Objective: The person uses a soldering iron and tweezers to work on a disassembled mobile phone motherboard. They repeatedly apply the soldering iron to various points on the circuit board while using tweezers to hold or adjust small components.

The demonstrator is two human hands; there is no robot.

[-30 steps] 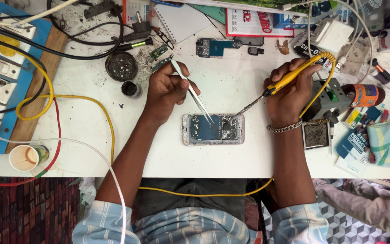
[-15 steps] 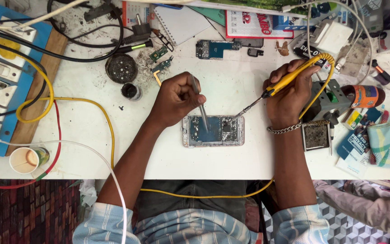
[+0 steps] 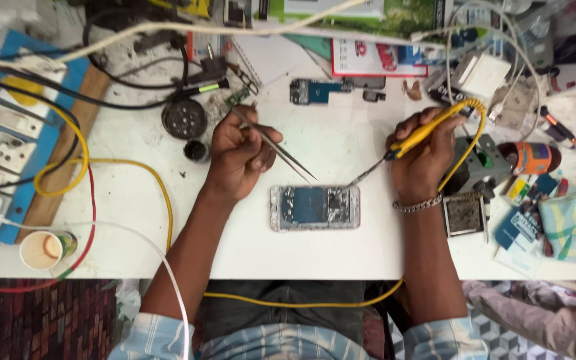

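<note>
Phone (image 3: 315, 207) with its back cover off is lying flat on the white table (image 3: 341, 147), between the two hands, and its board is showing. The left hand (image 3: 238, 157) is pinching tweezers (image 3: 276, 148) just above it, while the right hand (image 3: 421, 160) is gripping a yellow soldering iron (image 3: 408, 143) whose tip is reaching the phone's upper edge. I judge the repair is in the middle: the phone is not closed yet.

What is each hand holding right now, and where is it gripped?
The left hand holds tweezers by their upper half. The right hand holds a yellow soldering iron by its handle.
</note>
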